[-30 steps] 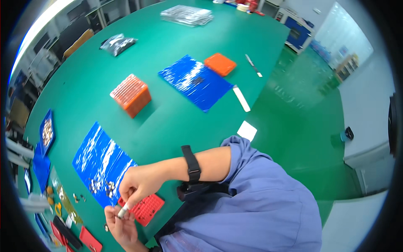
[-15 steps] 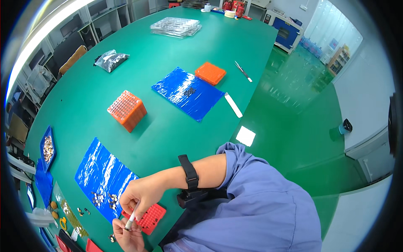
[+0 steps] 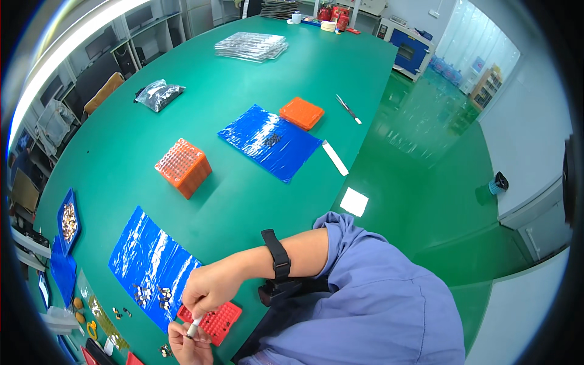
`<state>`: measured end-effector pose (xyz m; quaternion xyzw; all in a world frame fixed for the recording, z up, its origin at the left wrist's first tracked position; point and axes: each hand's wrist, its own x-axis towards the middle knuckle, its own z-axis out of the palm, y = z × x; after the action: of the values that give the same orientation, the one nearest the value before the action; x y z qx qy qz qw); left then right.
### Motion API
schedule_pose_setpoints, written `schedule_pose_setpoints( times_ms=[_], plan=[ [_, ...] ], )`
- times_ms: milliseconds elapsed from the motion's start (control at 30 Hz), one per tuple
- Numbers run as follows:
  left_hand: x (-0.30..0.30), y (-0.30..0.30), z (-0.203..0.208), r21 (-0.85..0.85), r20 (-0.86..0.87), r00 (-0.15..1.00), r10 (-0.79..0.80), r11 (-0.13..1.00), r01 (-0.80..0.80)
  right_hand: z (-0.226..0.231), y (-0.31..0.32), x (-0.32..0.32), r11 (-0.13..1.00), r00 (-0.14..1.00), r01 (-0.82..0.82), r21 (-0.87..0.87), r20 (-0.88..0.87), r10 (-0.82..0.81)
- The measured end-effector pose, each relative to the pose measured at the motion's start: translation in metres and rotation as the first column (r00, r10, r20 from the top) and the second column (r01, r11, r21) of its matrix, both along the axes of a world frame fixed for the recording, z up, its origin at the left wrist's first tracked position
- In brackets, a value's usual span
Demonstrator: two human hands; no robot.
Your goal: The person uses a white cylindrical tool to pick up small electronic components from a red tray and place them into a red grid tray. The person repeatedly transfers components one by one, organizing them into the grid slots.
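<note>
My right hand (image 3: 212,288), with a black strap on its forearm, is closed round a short white tube-like tool (image 3: 194,327). The tool slants down to my left hand (image 3: 190,351), whose fingers are closed at its lower end. Whatever small part those fingers pinch is too small to make out. Just beside and beneath both hands lies a red tray (image 3: 226,323) with rows of small holes and a few dark bits. Small black-and-white parts (image 3: 143,295) rest in piles on a blue plastic sheet (image 3: 146,252) next to my right hand.
Ahead stands an orange box (image 3: 193,176) with a gridded top. A second blue sheet (image 3: 258,149), an orange tray (image 3: 302,113), tweezers (image 3: 348,109) and a white strip (image 3: 335,158) lie farther off. A blue tray (image 3: 63,234) of small parts is at left.
The view has shifted slightly. My right hand has tipped a little and lowered toward my left, with the tool still between them.
</note>
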<state>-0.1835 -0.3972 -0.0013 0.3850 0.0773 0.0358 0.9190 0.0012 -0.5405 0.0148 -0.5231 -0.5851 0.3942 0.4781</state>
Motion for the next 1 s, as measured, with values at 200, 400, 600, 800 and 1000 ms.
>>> schedule_pose_setpoints(
  times_ms=[200, 400, 600, 800, 1000],
  plan=[
    [0.001, -0.002, 0.003, 0.096, -0.040, 0.999, -0.006, 0.995, 0.010, 0.007, -0.002, 0.006, 0.988, 0.998, -0.069, -0.135, -0.002, 0.070],
    [0.002, -0.005, 0.005, 0.071, -0.019, 1.000, 0.006, 0.997, -0.004, 0.009, -0.005, 0.004, 0.991, 0.999, -0.036, -0.129, -0.035, 0.032],
    [0.002, -0.004, 0.002, 0.071, 0.036, 0.999, -0.028, 0.997, 0.025, 0.005, -0.005, 0.003, 0.998, 0.999, -0.007, 0.057, 0.047, 0.004],
    [0.004, -0.006, -0.007, 0.229, 0.107, 0.994, -0.015, 0.973, -0.010, 0.008, -0.006, 0.001, 0.999, 0.997, 0.004, 0.054, 0.077, -0.008],
    [0.007, -0.011, -0.007, 0.204, 0.038, 0.997, 0.064, 0.976, -0.070, 0.020, -0.006, 0.011, 0.988, 0.976, -0.033, -0.148, 0.210, 0.064]
  ],
)
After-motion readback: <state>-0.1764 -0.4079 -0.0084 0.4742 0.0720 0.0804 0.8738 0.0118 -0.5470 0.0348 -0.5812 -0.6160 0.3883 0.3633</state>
